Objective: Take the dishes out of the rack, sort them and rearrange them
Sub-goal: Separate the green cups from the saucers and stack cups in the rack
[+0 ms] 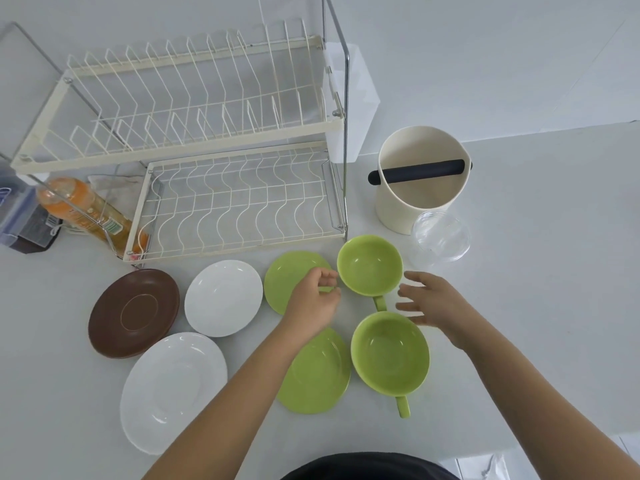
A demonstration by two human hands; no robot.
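left hand (pixel 313 299) loosely curled | right hand (pixel 431 303) spread; flanking far cup (pixel 370 265)

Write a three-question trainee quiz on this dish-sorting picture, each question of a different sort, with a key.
1. True or false: the rack holds no dishes.
2. How many green cups stand on the counter? A) one B) two C) three
3. Fill in: the saucer farthest left is coloured ____.

Key: 1 true; 2 B; 3 brown. Neither the left hand nor the right hand grips anything.
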